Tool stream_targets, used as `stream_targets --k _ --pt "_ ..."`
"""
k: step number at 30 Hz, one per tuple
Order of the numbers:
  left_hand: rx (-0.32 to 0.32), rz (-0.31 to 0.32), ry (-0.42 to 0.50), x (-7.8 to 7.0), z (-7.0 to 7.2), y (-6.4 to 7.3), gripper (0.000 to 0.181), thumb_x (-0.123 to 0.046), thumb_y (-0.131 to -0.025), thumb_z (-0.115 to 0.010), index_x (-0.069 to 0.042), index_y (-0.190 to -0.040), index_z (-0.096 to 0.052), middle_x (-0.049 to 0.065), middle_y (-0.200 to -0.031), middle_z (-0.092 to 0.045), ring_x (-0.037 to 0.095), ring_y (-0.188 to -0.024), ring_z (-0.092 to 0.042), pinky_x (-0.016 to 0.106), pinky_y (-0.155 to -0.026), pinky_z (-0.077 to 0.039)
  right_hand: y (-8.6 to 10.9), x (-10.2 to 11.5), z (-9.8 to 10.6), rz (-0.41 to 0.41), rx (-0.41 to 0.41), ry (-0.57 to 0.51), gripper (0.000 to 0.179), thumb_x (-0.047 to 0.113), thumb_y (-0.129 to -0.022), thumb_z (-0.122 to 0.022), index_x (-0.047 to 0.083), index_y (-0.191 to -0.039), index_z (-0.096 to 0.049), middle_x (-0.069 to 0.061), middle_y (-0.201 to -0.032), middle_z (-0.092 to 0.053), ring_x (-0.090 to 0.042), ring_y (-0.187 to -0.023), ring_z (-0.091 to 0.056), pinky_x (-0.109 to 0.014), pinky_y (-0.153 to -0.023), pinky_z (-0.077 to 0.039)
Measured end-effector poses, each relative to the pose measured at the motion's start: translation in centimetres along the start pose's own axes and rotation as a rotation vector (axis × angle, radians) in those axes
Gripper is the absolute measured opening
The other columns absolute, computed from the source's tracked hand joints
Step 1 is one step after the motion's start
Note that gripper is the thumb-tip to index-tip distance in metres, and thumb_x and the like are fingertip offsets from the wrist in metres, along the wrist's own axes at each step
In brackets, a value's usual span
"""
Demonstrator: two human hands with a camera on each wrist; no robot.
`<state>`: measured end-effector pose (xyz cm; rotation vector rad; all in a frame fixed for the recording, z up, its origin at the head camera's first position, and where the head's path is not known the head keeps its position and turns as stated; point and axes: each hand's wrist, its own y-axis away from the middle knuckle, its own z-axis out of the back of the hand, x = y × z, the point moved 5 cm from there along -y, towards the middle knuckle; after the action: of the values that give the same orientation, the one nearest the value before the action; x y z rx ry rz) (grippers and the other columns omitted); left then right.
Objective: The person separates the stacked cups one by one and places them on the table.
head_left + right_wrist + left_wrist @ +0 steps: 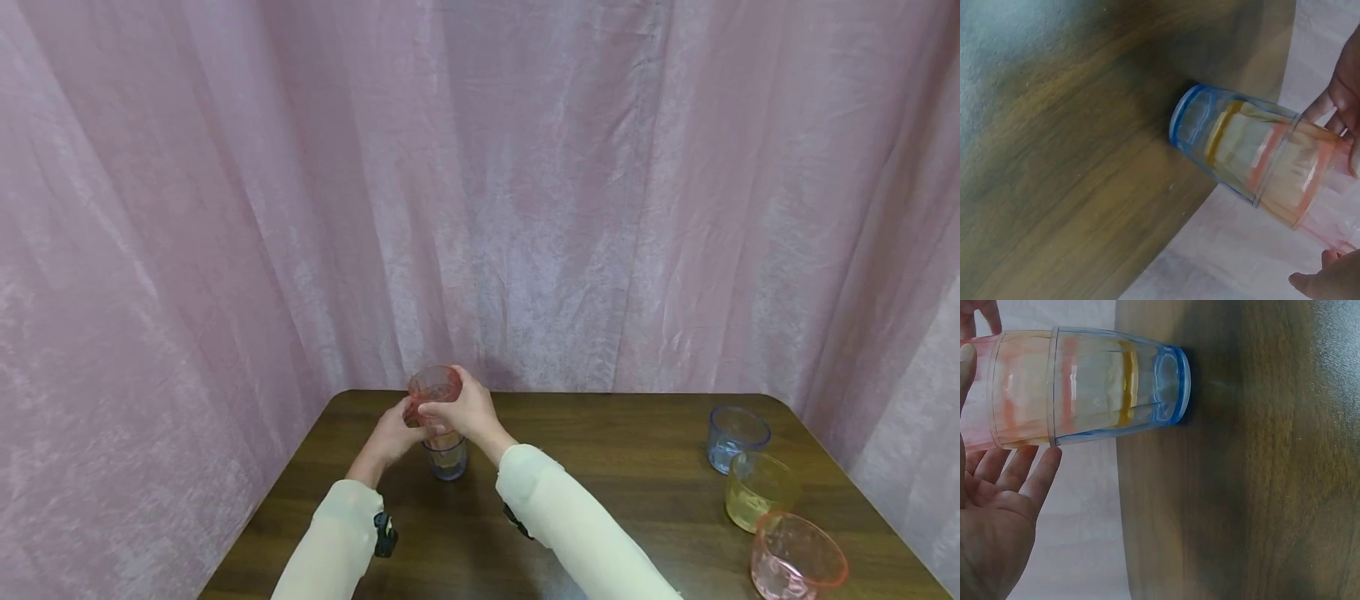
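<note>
A stack of nested clear cups stands toward the back of the table, left of centre in the head view. At its bottom is a blue cup [448, 463], with a yellow cup [1127, 384] inside it. Pinkish-red layers show higher up, topped by a pink cup [433, 385]. My left hand [393, 435] holds the stack from the left, its fingertips at the cup rims in the left wrist view. From the right, my right hand [471, 414] grips the pink cup near the top, thumb across its front.
Along the right side of the wooden table [600, 467] stand three separate cups: a blue cup [738, 437] at the back, a yellow cup [759, 492], and a pink cup [798, 557] nearest. A pink curtain [540, 208] hangs behind the table.
</note>
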<state>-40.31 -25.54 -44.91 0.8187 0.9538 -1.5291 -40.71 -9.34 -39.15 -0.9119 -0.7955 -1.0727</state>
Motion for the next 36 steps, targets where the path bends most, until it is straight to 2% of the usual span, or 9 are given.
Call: stream_targets --k 4,9,14,19,36 --pt "0.009 -0.013 0.020 -0.1 -0.1 0.1 0.082 -0.028 -0.082 -0.083 -0.003 -0.148 -0.041 0.018 -0.141 -0.054 0.035 -0.129 -0.051 0.050 -0.101 -0.047 0.0 0.7 0.4 0.010 -0.003 -0.051 0.096 0.039 -0.075 -0.088 0.009 -0.151 -0.038 -0.009 -0.146 -0.050 -0.027 -0.133 -0.048 -0.044 -0.105 -0.044" --pt "0.022 0.002 0.027 -0.2 0.0 0.3 0.088 -0.031 -0.081 -0.084 -0.006 -0.151 -0.038 0.016 -0.145 -0.051 0.034 -0.133 -0.047 0.050 -0.104 -0.044 0.1 1.9 1.2 0.021 -0.009 -0.121 0.097 0.038 -0.076 -0.087 0.008 -0.153 -0.035 -0.008 -0.150 -0.047 -0.023 -0.137 -0.044 -0.040 -0.108 -0.041" --pt "0.026 -0.010 0.014 -0.2 0.0 0.2 0.084 -0.028 -0.081 -0.084 -0.003 -0.149 -0.040 0.018 -0.146 -0.049 0.035 -0.133 -0.047 0.052 -0.106 -0.041 -0.1 2.9 2.6 0.033 -0.028 -0.163 0.097 0.037 -0.077 -0.087 0.010 -0.153 -0.034 -0.007 -0.151 -0.045 -0.023 -0.137 -0.043 -0.037 -0.109 -0.040" --pt "0.027 -0.007 0.011 -0.1 -0.1 0.0 0.082 -0.027 -0.081 -0.084 -0.004 -0.147 -0.042 0.016 -0.146 -0.049 0.034 -0.134 -0.046 0.051 -0.107 -0.041 0.0 3.4 4.4 0.050 -0.061 -0.174 0.097 0.033 -0.076 -0.088 0.007 -0.152 -0.034 -0.011 -0.149 -0.046 -0.025 -0.136 -0.044 -0.039 -0.109 -0.040" --pt "0.028 -0.004 0.021 -0.3 -0.1 0.2 0.081 -0.024 -0.084 -0.082 0.000 -0.148 -0.039 0.021 -0.146 -0.048 0.039 -0.136 -0.042 0.053 -0.110 -0.036 1.0 2.2 10.2 0.015 -0.164 -0.203 0.097 0.029 -0.077 -0.088 0.004 -0.152 -0.031 -0.012 -0.147 -0.045 -0.029 -0.136 -0.042 -0.041 -0.110 -0.039"
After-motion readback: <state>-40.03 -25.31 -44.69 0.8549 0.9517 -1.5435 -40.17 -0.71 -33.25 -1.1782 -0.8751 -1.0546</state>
